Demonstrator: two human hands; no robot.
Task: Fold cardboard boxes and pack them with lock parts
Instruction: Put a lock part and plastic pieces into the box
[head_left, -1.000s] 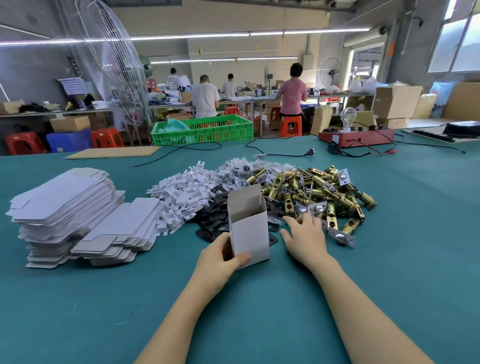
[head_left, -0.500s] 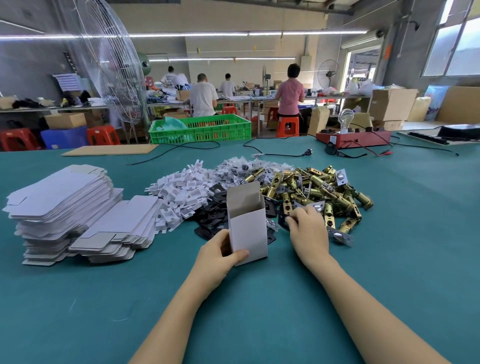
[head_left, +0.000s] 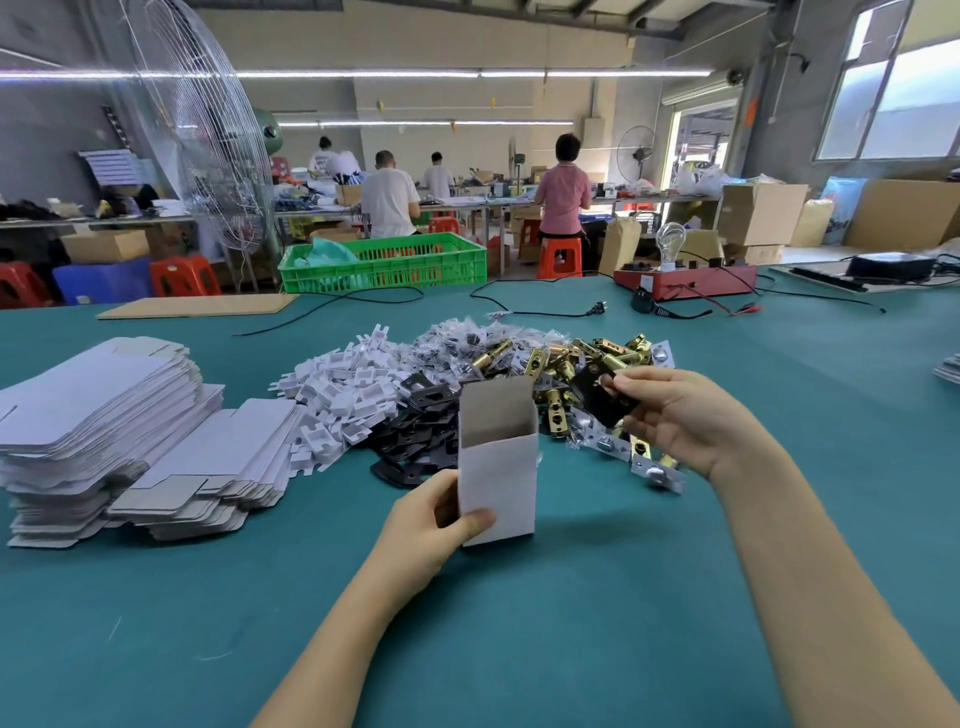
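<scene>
Left hand (head_left: 426, 525) grips upright white cardboard box (head_left: 497, 467), top open, brown inside. Right hand (head_left: 680, 415) pinches flat black plate (head_left: 602, 397) above brass latch pile (head_left: 587, 364).

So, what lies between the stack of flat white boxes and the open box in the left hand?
In the head view, white plastic inserts and black metal plates.
</scene>
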